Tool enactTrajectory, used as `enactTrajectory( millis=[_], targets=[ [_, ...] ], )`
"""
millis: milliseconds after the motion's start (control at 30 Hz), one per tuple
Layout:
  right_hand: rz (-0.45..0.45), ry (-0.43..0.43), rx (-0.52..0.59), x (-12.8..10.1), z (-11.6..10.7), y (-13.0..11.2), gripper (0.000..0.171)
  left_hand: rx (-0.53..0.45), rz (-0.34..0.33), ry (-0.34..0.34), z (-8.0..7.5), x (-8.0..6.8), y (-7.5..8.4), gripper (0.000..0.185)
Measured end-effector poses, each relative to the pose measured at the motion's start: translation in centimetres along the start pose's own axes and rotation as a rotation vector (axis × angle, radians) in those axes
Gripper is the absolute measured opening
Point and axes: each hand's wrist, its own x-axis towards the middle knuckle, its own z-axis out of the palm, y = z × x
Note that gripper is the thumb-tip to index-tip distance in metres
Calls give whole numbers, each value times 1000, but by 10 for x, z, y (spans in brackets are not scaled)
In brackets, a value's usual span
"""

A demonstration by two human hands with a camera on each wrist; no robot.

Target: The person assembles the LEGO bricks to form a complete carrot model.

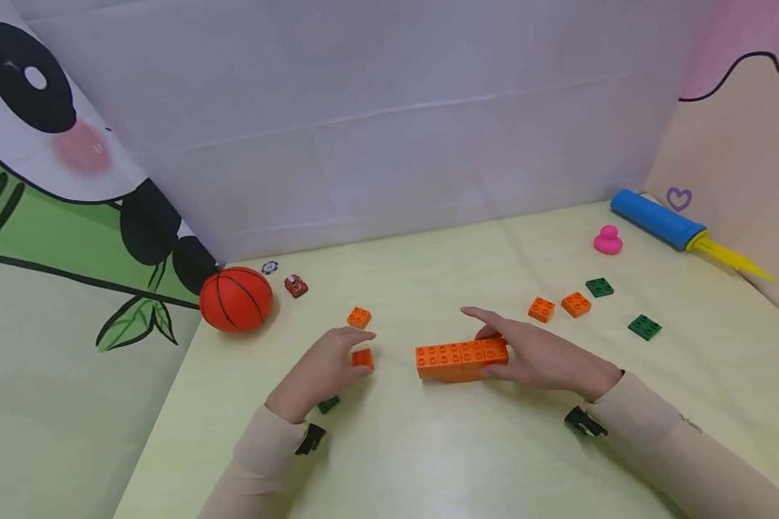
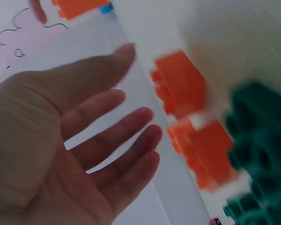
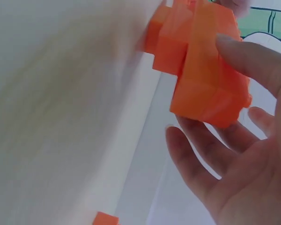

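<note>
A long block of joined orange toy bricks [image 1: 451, 362] sits over the middle of the table. My right hand [image 1: 539, 353] grips its right end, with the thumb on the near side and fingers on the far side. In the right wrist view, smaller bricks stick out from the underside of the orange block [image 3: 203, 84]. To the left, my left hand [image 1: 324, 367] hovers with fingers spread and relaxed, holding nothing. A single orange brick [image 1: 363, 359] shows beside its thumb, and another orange brick [image 1: 359, 317] lies just beyond. A green brick [image 1: 328, 404] is partly hidden under the left wrist.
Two loose orange bricks [image 1: 576, 304] and two green bricks [image 1: 645, 327] lie to the right. Toward the back are a red ball [image 1: 236, 300], a small red car [image 1: 295, 285], a round chip [image 1: 269, 267], a pink toy [image 1: 608, 240] and a blue-yellow pump [image 1: 658, 220].
</note>
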Motion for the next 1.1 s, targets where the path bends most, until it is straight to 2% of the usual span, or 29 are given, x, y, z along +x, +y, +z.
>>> enactTrajectory(
  millis=[167,300,400,500,633,733,800,900,967,1100],
  targets=[
    [11,-26,-1,-3,-6,4,92,73,-71,-46,2,4,-13,48],
    [12,-37,-11,-5,-8,6,91,108,-56,-49,7,8,-14,44],
    [6,-33,-18,-5,-8,7,90,73,-23,-18,8,10,-7,42],
    [3,-23,-14,-4,-7,7,90,-30,60,44,6,11,6,44],
    [-2,-9,6,-2,-6,7,90,-172,249,138,4,16,35,47],
    [-16,3,21,-2,-5,7,91,-232,344,114,7,22,64,49],
    [-25,10,26,-2,-4,7,92,-240,358,59,12,27,82,51],
    [-32,13,27,0,-2,7,93,-226,322,-20,21,33,100,51],
    [-35,13,22,2,-1,6,93,-203,310,-39,26,36,105,50],
    [-45,16,17,2,-1,6,94,-168,308,-26,32,38,109,44]
  ],
)
